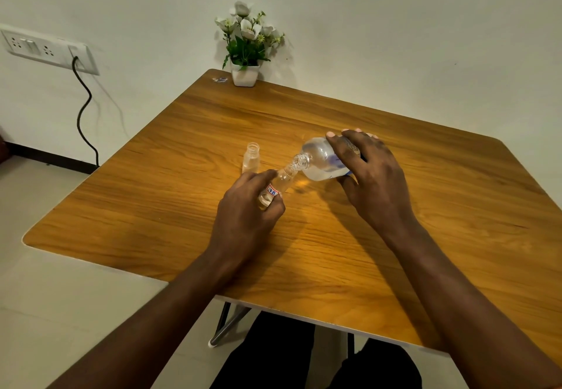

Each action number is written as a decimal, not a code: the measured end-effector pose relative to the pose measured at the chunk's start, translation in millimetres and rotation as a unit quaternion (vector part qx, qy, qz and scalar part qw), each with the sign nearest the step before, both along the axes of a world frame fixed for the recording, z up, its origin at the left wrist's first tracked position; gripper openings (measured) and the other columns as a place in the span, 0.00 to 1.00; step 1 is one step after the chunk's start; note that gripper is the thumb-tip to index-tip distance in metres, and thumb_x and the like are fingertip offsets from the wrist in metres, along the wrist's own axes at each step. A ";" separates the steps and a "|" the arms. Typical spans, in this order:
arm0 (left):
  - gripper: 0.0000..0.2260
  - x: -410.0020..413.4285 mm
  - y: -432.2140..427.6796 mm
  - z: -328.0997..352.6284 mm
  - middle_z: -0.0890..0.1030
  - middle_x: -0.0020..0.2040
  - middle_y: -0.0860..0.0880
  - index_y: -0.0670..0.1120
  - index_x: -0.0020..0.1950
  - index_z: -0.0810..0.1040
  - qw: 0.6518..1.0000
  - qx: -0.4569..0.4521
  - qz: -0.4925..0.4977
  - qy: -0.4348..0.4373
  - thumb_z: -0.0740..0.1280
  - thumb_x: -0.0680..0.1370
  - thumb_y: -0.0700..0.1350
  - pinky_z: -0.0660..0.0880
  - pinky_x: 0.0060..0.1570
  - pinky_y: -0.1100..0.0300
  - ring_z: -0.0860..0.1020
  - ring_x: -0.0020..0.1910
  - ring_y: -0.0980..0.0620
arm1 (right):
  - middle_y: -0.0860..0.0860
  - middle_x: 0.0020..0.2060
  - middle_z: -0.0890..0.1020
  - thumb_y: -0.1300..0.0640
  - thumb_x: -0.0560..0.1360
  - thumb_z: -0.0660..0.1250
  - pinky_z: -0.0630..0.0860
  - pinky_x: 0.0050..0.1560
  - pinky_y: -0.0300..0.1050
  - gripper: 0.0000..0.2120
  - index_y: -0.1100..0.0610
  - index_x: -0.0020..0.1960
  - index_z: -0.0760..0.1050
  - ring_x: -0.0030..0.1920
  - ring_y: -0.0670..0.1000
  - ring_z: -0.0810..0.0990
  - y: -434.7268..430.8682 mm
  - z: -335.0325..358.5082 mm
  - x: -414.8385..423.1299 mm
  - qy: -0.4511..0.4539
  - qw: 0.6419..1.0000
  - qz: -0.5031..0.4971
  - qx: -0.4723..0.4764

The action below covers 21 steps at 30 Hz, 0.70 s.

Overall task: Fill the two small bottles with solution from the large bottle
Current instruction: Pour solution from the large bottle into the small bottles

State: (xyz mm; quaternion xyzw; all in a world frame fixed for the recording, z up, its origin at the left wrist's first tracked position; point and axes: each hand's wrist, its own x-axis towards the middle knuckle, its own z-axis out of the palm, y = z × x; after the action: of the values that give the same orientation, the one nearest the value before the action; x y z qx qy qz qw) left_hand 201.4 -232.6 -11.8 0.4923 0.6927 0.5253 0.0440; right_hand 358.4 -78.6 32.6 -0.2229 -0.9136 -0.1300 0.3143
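Note:
My right hand (372,172) grips the large clear bottle (319,159), tipped on its side with its open threaded neck pointing left and down. Clear liquid lies in its lower half. My left hand (248,209) holds a small clear bottle (278,186) with a red-edged white label, tilted so its mouth meets the large bottle's neck. A second small clear bottle (251,157) stands upright and uncapped on the wooden table (182,194), just behind my left hand.
A white pot of artificial flowers (245,51) stands at the table's far edge, with a small scrap (220,79) beside it. A wall socket strip with a black cable (82,108) is at the left. The table's near-left corner ends over pale floor.

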 end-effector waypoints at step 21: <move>0.20 -0.4 1.4 -1.1 0.79 0.53 0.50 0.46 0.64 0.77 1.000 0.002 -0.005 -0.005 0.67 0.72 0.47 0.78 0.48 0.50 0.79 0.48 0.53 | 0.63 0.64 0.76 0.63 0.72 0.70 0.74 0.62 0.62 0.30 0.57 0.73 0.67 0.65 0.65 0.74 -1.8 2.0 -1.5 -0.002 1.000 0.007 0.000</move>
State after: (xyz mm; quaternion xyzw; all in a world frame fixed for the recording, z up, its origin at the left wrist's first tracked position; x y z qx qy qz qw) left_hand 200.9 -231.2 -12.9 0.4929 0.6890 0.5291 0.0487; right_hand 356.9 -80.4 34.6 -0.2159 -0.9160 -0.1281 0.3130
